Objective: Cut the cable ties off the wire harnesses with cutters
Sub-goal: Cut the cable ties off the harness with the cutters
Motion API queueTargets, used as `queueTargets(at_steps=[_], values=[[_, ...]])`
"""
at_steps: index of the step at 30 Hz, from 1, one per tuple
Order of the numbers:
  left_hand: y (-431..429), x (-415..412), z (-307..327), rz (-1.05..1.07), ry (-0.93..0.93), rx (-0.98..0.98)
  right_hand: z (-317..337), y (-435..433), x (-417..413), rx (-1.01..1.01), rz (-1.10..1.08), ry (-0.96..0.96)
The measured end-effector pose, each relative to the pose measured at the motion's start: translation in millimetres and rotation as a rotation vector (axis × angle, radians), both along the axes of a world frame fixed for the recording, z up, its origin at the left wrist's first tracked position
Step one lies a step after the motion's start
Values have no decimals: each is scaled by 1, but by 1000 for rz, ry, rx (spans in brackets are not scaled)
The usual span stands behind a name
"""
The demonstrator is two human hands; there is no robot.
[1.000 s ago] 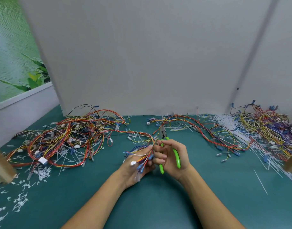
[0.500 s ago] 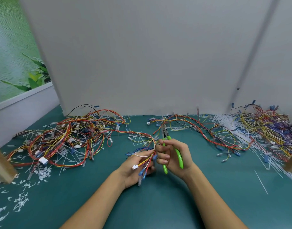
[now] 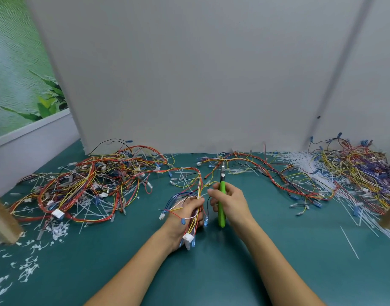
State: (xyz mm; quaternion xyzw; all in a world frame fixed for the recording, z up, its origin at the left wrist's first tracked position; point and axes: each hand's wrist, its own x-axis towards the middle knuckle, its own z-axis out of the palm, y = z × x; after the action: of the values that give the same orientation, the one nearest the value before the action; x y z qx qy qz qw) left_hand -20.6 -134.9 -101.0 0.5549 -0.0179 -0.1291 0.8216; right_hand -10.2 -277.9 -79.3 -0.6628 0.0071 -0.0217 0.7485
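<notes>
My left hand [image 3: 185, 212] grips a wire harness [image 3: 193, 217] of red, yellow and blue wires, whose white connector [image 3: 188, 237] hangs over my wrist. My right hand [image 3: 230, 204] holds green-handled cutters [image 3: 221, 206] upright, with the metal jaws [image 3: 222, 172] pointing away from me. The fingertips of my right hand touch the harness wires just right of my left hand. Any cable tie on the held harness is hidden among the wires.
A big tangle of harnesses [image 3: 90, 184] lies at the left and another [image 3: 355, 173] at the right. A further harness [image 3: 267, 171] trails behind the hands. Loose white ties [image 3: 300, 164] and cut bits [image 3: 28, 268] lie scattered on the green mat [image 3: 211, 272]. Wooden posts [image 3: 2, 221] stand at both edges.
The harness has slid down through my left hand, so its white connector now hangs at my wrist. The cutters have turned more upright in my right hand.
</notes>
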Motion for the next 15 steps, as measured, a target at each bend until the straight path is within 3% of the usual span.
queueTargets(at_steps=[8, 15], values=[[0, 4, -5, 78, 62, -72, -1, -1, -3, -217, -1, -100], [7, 11, 0, -64, 164, -354, -3, 5, -3, -414, 46, -151]])
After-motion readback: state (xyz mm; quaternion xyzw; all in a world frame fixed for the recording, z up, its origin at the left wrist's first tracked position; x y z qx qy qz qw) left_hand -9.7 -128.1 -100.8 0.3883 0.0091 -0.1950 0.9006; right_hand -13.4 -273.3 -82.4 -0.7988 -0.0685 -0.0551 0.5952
